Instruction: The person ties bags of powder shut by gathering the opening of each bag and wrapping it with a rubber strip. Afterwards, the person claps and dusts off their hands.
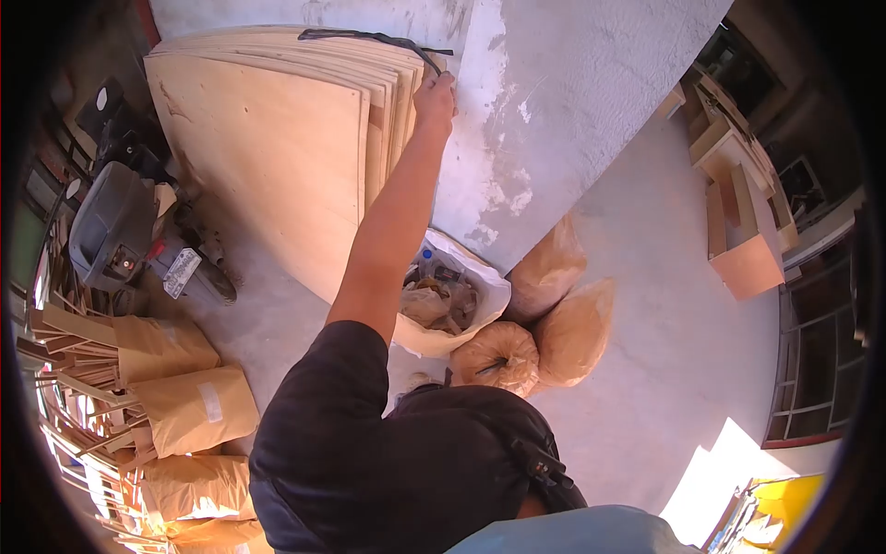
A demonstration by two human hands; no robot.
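My left hand (435,100) reaches far forward, up to the top right corner of a stack of plywood sheets (263,138) leaning against a grey wall. Its fingers are closed round a black strap (374,37), which lies along the top edges of the sheets. The strap's far end points left and a short end sticks out to the right. Below my forearm stands an open white sack (494,286) filled with plastic waste. My right hand is out of view.
Brown filled bags (574,332) stand beside the sack. At left are a motorcycle with a grey top box (111,226), paper-wrapped packages (198,406) and wood strips (78,328). Wooden box frames (748,235) stand at right, near a barred window (817,342). A yellow item (789,503) lies bottom right.
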